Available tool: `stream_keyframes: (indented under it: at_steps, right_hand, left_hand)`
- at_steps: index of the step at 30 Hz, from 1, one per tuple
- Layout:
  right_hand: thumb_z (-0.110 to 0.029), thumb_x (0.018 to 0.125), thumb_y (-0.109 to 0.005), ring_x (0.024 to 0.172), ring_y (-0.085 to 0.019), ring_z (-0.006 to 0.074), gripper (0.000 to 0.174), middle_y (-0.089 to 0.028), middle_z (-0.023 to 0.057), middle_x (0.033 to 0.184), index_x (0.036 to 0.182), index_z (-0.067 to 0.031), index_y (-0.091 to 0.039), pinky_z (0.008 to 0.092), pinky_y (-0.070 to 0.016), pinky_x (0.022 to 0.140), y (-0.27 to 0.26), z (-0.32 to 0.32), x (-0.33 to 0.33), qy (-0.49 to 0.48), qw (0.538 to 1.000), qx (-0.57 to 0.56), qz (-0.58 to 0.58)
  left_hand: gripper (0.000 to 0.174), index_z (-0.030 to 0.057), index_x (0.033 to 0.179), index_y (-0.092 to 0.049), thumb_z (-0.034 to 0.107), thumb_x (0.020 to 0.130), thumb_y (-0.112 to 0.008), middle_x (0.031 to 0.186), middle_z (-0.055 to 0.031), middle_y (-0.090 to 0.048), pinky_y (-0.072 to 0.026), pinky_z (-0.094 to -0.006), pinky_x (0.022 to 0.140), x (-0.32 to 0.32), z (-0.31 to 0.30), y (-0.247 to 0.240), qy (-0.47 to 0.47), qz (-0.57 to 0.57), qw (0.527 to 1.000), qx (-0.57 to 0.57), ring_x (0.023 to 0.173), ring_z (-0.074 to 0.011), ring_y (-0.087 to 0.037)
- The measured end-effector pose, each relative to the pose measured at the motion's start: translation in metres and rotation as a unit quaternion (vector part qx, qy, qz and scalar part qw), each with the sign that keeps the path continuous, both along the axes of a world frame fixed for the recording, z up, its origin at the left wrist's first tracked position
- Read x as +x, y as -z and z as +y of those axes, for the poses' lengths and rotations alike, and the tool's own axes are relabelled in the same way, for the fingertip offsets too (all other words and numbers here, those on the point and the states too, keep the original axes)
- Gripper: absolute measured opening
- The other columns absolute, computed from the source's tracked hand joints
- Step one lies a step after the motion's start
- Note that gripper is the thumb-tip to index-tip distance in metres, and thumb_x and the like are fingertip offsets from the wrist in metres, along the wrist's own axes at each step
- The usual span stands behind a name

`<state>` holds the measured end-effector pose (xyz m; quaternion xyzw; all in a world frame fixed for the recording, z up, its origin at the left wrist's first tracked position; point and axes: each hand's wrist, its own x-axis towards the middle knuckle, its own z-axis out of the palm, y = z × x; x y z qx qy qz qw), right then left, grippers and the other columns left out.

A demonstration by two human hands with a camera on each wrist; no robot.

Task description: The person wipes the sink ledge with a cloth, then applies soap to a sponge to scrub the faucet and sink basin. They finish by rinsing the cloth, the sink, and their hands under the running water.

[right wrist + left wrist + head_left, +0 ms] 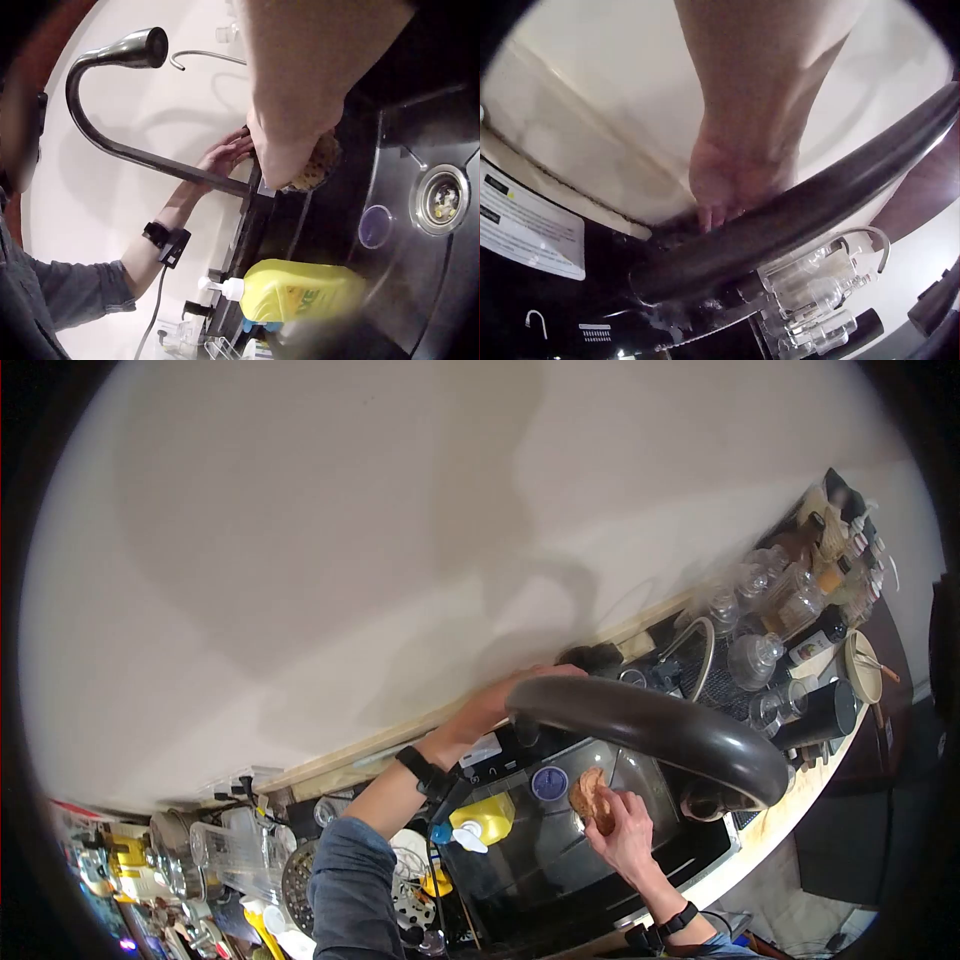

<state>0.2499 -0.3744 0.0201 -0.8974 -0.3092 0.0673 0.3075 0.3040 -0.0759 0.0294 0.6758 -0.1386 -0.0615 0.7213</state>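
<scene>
Clear glass jars (pixel 755 660) stand at the right end of the table (pixel 796 807), near a dark bottle (pixel 820 637) with a pale label. A black cylinder (pixel 822 714) is beside a pale round bowl (pixel 860 672) with a utensil in it. On the head view's left, a perforated disc (pixel 298 887) is near clear plastic containers (pixel 240 847). A plain pale wall (pixel 300 510) rises behind.

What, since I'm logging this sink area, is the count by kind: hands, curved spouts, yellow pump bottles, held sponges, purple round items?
Hands: 2 (left hand, right hand)
Curved spouts: 2 (thick dark spout, thin spout)
Yellow pump bottle: 1
Held sponge: 1
Purple round item: 1
Total: 7
</scene>
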Motion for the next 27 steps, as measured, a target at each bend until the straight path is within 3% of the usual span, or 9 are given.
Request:
stream_keyframes:
  at_steps: [4,11,12,15,17,21,23,25,27]
  right_hand:
    - [-0.018,0.065,-0.066,0.083,-0.054,0.0306,0.046,-0.054,0.0140,0.088,0.108,-0.0044,-0.056,0.0406,-0.0470,0.074,0.001,-0.004,0.002,0.008,0.999,-0.029,0.024]
    - [-0.018,0.065,-0.066,0.082,-0.053,0.0315,0.047,-0.053,0.0139,0.086,0.109,-0.0054,-0.056,0.0410,-0.0470,0.074,0.004,-0.004,-0.001,-0.009,0.998,-0.001,-0.061]
    - [-0.017,0.065,-0.066,0.082,-0.053,0.0317,0.047,-0.053,0.0142,0.086,0.109,-0.0053,-0.056,0.0413,-0.0470,0.073,0.003,-0.003,-0.002,-0.007,0.998,-0.008,-0.057]
    - [-0.016,0.066,-0.066,0.082,-0.053,0.0318,0.045,-0.053,0.0143,0.087,0.108,-0.0052,-0.056,0.0409,-0.0470,0.074,0.011,-0.004,-0.005,0.036,0.999,0.009,0.017]
    - [-0.016,0.066,-0.066,0.083,-0.053,0.0320,0.045,-0.053,0.0144,0.087,0.108,-0.0048,-0.056,0.0405,-0.0468,0.074,0.010,-0.007,-0.001,0.032,0.999,-0.004,-0.017]
    - [-0.015,0.066,-0.066,0.082,-0.054,0.0325,0.044,-0.053,0.0151,0.085,0.108,-0.0041,-0.056,0.0404,-0.0464,0.074,0.003,-0.022,0.009,0.063,0.997,-0.030,0.025]
    - [-0.013,0.066,-0.065,0.080,-0.055,0.0329,0.044,-0.053,0.0157,0.085,0.108,-0.0030,-0.056,0.0405,-0.0468,0.073,0.000,-0.030,0.012,0.077,0.996,-0.011,-0.037]
    - [-0.013,0.066,-0.065,0.079,-0.055,0.0333,0.044,-0.052,0.0157,0.084,0.108,-0.0029,-0.056,0.0404,-0.0466,0.072,-0.005,-0.037,0.012,0.085,0.996,-0.012,0.014]
    - [-0.015,0.067,-0.065,0.077,-0.058,0.0335,0.044,-0.055,0.0171,0.082,0.109,-0.0034,-0.055,0.0407,-0.0473,0.073,-0.012,-0.037,0.011,0.105,0.993,-0.024,0.050]
  left_hand:
    - [0.042,0.0081,0.134,-0.040,0.025,0.096,-0.040,0.135,-0.0159,-0.043,-0.0288,-0.0336,0.105,0.034,-0.008,0.035,0.062,-0.114,0.978,0.166,0.125,-0.0301,-0.039]
    - [0.046,0.0055,0.137,-0.033,0.024,0.096,-0.039,0.137,-0.0159,-0.040,-0.0276,-0.0327,0.105,0.078,-0.023,0.060,0.105,0.092,0.965,0.222,0.125,-0.0267,-0.039]
    - [0.044,0.0038,0.135,-0.036,0.023,0.096,-0.040,0.131,-0.0171,-0.045,-0.0308,-0.0328,0.102,0.070,-0.024,0.059,0.048,-0.026,0.969,0.243,0.121,-0.0276,-0.043]
    - [0.041,0.0027,0.132,-0.041,0.021,0.095,-0.042,0.120,-0.0175,-0.051,-0.0343,-0.0333,0.097,0.067,-0.023,0.043,0.065,-0.002,0.951,0.304,0.115,-0.0274,-0.047]
    - [0.040,0.0006,0.127,-0.045,0.021,0.093,-0.045,0.115,-0.0162,-0.053,-0.0372,-0.0345,0.094,0.060,-0.007,0.098,0.019,-0.026,0.987,0.160,0.110,-0.0264,-0.049]
    - [0.038,0.0016,0.123,-0.051,0.019,0.089,-0.052,0.116,-0.0130,-0.056,-0.0414,-0.0339,0.091,0.004,0.013,0.064,-0.104,0.014,0.994,0.029,0.107,-0.0238,-0.053]
    - [0.038,0.0050,0.123,-0.052,0.015,0.086,-0.054,0.115,-0.0099,-0.059,-0.0443,-0.0328,0.089,-0.015,0.033,0.065,-0.135,0.123,0.983,-0.010,0.103,-0.0203,-0.056]
    - [0.038,0.0051,0.119,-0.055,0.008,0.081,-0.054,0.113,-0.0115,-0.060,-0.0447,-0.0336,0.087,-0.033,0.009,-0.047,-0.093,0.177,0.950,0.238,0.101,-0.0223,-0.057]
    - [0.038,0.0047,0.115,-0.057,0.003,0.077,-0.052,0.111,-0.0131,-0.060,-0.0449,-0.0338,0.085,-0.037,0.010,-0.074,-0.035,0.197,0.892,0.406,0.098,-0.0237,-0.058]
